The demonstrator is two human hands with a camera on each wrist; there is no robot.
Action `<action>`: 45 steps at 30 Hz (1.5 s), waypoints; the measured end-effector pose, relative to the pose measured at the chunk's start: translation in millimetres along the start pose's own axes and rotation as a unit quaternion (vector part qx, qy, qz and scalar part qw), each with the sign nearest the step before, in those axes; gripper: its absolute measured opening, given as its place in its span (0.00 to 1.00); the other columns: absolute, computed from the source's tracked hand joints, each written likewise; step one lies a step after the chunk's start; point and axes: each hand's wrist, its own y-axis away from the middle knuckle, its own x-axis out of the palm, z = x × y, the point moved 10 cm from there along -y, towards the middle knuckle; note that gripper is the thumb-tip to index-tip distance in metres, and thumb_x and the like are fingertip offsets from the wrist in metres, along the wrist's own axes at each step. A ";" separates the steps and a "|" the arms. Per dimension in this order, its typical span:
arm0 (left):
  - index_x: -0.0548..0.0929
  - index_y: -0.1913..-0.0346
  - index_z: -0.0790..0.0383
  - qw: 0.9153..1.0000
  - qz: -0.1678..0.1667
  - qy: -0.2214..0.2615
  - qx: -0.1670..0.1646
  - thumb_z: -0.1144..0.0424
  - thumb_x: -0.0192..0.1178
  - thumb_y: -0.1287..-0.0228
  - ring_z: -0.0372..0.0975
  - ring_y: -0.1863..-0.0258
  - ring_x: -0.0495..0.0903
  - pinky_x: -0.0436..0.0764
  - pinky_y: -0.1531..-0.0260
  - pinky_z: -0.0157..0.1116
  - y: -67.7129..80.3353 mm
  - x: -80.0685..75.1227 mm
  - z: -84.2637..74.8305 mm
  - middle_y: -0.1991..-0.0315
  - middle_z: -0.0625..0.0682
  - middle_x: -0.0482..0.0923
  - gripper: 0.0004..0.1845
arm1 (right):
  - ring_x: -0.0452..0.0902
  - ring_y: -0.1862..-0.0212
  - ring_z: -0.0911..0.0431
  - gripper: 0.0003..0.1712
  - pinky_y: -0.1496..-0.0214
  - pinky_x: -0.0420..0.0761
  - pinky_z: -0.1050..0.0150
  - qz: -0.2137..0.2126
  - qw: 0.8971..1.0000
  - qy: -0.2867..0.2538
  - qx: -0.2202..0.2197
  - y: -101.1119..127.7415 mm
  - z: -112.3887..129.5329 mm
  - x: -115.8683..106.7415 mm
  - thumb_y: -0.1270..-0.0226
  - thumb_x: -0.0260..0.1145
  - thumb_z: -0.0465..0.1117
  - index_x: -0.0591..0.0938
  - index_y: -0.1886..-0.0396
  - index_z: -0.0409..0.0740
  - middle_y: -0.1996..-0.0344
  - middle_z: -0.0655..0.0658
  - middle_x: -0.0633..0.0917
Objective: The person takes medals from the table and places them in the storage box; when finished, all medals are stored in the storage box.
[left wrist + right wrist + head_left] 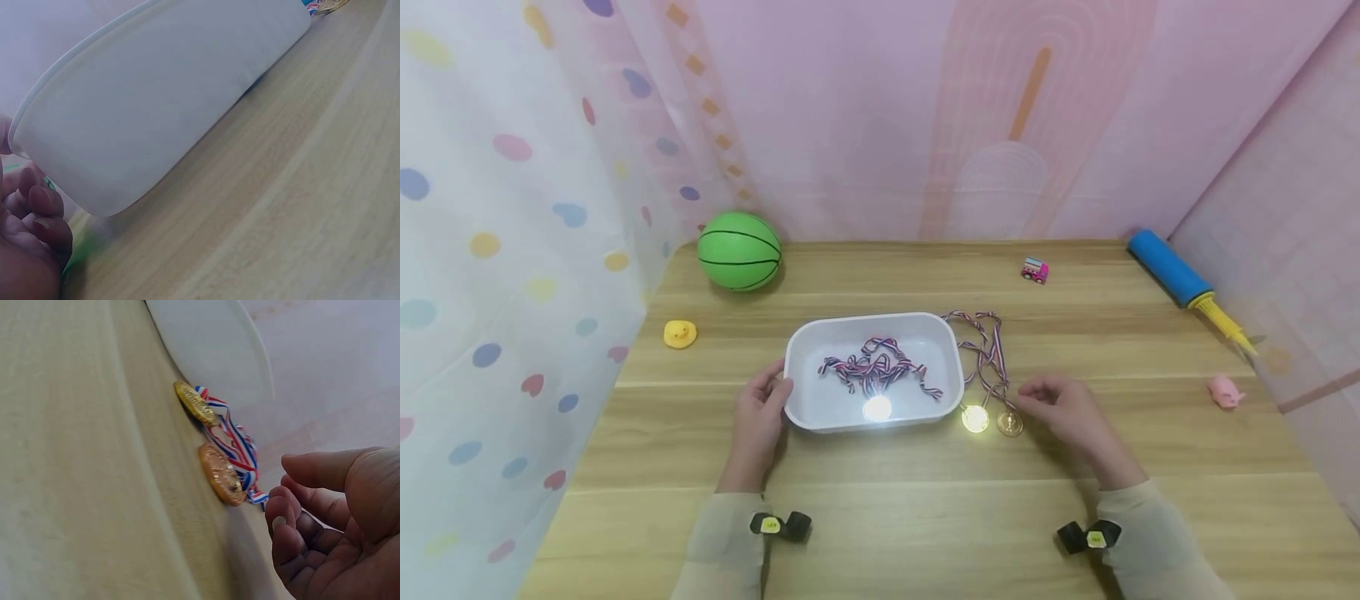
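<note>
A white tray [947, 346] [162, 100] sits mid-table and holds one medal [877, 407] with a red, white and blue ribbon. My left hand [775, 387] [25, 187] holds the tray's left end, thumb at the rim and curled fingers against the wall. Two more medals lie on the table just right of the tray, a gold one [975, 418] [195, 403] and a bronze one [1010, 424] [221, 475], their ribbons [988, 346] trailing away from me. My right hand [1037, 402] [287, 494] hovers just right of the bronze medal, fingers loosely curled, holding nothing.
A green ball [739, 250] stands at the back left and a yellow duck [680, 333] lies near the left edge. A pink toy car [1034, 270] is at the back. A blue and yellow pump [1180, 271] and a pink pig [1225, 390] lie at the right. Curtain and walls close three sides.
</note>
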 end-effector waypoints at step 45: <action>0.78 0.41 0.61 0.999 -0.019 0.045 0.020 0.68 0.57 0.33 0.36 0.77 0.69 0.72 0.78 0.29 1.8 -5.1 -7.1 0.75 0.49 0.72 0.18 | 0.73 0.69 0.54 0.17 0.66 0.73 0.60 0.013 0.998 0.059 0.004 1.3 -10.0 17.6 0.48 0.75 0.44 0.79 0.65 0.40 0.73 0.46 0.79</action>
